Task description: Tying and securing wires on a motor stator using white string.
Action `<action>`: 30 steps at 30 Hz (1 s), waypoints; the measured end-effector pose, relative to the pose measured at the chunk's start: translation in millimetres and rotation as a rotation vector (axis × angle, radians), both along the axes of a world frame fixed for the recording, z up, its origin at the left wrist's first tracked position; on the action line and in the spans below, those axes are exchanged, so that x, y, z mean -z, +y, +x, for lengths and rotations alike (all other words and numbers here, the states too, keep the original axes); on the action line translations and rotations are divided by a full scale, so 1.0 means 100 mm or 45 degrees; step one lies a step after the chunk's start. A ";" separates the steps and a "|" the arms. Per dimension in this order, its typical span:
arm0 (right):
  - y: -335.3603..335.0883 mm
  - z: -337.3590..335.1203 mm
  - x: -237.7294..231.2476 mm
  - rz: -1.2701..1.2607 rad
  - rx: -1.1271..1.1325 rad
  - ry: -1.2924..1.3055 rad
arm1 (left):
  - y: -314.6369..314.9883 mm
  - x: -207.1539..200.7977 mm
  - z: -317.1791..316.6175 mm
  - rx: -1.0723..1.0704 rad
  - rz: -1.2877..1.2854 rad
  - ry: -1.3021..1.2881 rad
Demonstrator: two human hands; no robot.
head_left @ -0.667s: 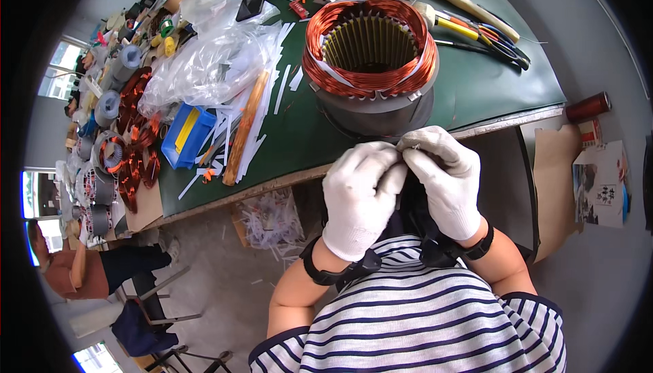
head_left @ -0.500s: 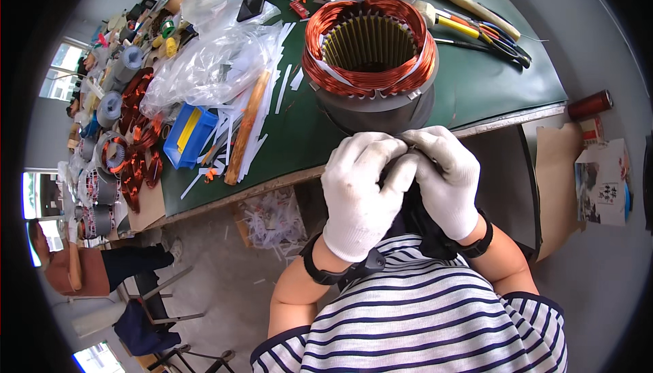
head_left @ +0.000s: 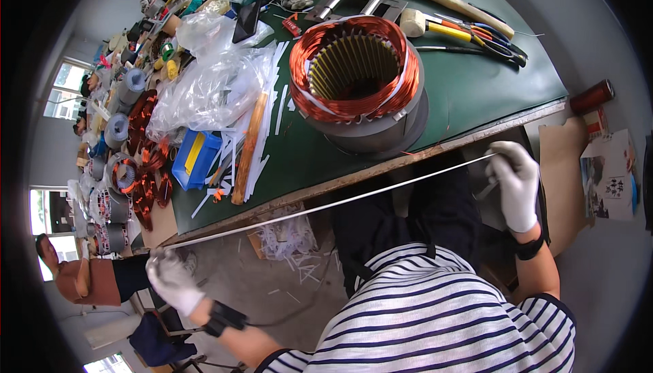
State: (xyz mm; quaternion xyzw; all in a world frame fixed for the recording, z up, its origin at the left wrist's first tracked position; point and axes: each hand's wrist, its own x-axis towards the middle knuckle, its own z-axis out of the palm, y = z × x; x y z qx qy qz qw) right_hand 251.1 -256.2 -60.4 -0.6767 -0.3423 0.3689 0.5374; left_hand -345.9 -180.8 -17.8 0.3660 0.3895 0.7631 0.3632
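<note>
White cord [head_left: 326, 204], thin, taut, spanning 8 to 3 o'clock | we grip it in our white-gloved left hand [head_left: 175, 282] at 8, right hand [head_left: 517, 186] at 3 | copper-wound, ribbed-bore cylindrical stator [head_left: 364, 131] at 12

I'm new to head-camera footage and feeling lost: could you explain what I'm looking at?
Of course. There is no machine here, only a person working with white-gloved hands. Every picture comes from a wide fisheye camera on that person's head, looking down, so straight edges bend near the rim.

The left grip and the right grip hold a long white strand stretched between them; whether it is flat or round is hard to tell.

Beyond it, the green bench top bears a copper-wound ring on a grey cylindrical body, clear plastic bags, a blue box, a wooden stick and several hand tools.
</note>
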 end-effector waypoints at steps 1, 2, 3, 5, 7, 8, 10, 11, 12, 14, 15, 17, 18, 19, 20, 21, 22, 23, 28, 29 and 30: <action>-0.01 0.01 -0.04 0.182 -0.028 -0.101 | -0.04 -0.04 -0.26 -0.591 -0.288 0.423; -0.03 0.02 -0.08 0.368 -0.050 -0.187 | -0.10 -0.06 -0.61 -0.803 -0.640 0.721; 0.04 -0.14 -0.13 0.577 -0.054 -0.274 | -0.03 -0.08 -0.48 -0.637 -0.907 1.213; 0.22 -0.33 -0.17 0.882 -0.226 -0.535 | 0.11 -0.16 0.31 -0.170 -1.062 1.722; 0.37 -0.52 -0.26 1.058 -0.333 -0.704 | 0.24 -0.31 1.56 0.280 -0.655 1.808; 0.42 -0.57 -0.28 1.087 -0.382 -0.747 | 0.31 -0.38 2.03 0.326 -0.490 1.768; 0.52 -0.63 -0.24 1.142 -0.390 -0.784 | 0.46 -0.47 2.59 0.242 0.349 1.971; 0.54 -0.63 -0.22 1.132 -0.371 -0.785 | 0.53 -0.57 2.86 0.185 0.575 2.040; 0.58 -0.64 -0.21 1.130 -0.359 -0.776 | 0.60 -0.66 3.04 0.214 0.712 2.050; 0.67 -0.69 -0.17 1.118 -0.355 -0.784 | 0.74 -0.80 3.32 0.525 0.782 2.102; 0.71 -0.69 -0.17 1.088 -0.339 -0.802 | 0.82 -0.77 3.42 0.646 0.796 2.101; 0.86 -0.69 -0.23 1.019 -0.276 -1.034 | 0.92 -0.74 3.58 0.916 0.627 2.200; 0.92 -0.70 -0.24 0.942 -0.209 -1.260 | 0.96 -0.77 3.65 1.066 0.442 2.289; 0.93 -0.72 -0.25 0.943 -0.198 -1.257 | 0.99 -0.81 3.70 1.091 0.264 2.312; 0.94 -0.69 -0.29 0.945 -0.197 -1.257 | 1.02 -0.80 3.71 1.090 0.265 2.313; 0.97 -0.63 -0.37 1.005 -0.167 -1.179 | 1.04 -0.76 3.68 0.930 0.290 2.290; 0.99 -0.58 -0.49 1.068 -0.138 -1.102 | 1.05 -0.72 3.66 0.767 0.315 2.262; 1.09 -0.58 -0.63 1.095 -0.103 -0.946 | 1.09 -0.66 3.60 0.693 0.412 2.157; 1.30 -0.61 -1.12 0.828 -0.909 -0.223 | 0.95 -0.43 3.66 0.175 1.399 1.899; 1.15 -0.46 -1.23 0.728 -0.798 -0.367 | 0.90 -0.38 3.66 0.166 1.260 1.754; 0.94 -0.29 -1.27 0.623 -0.681 -0.514 | 0.87 -0.32 3.65 0.160 1.125 1.600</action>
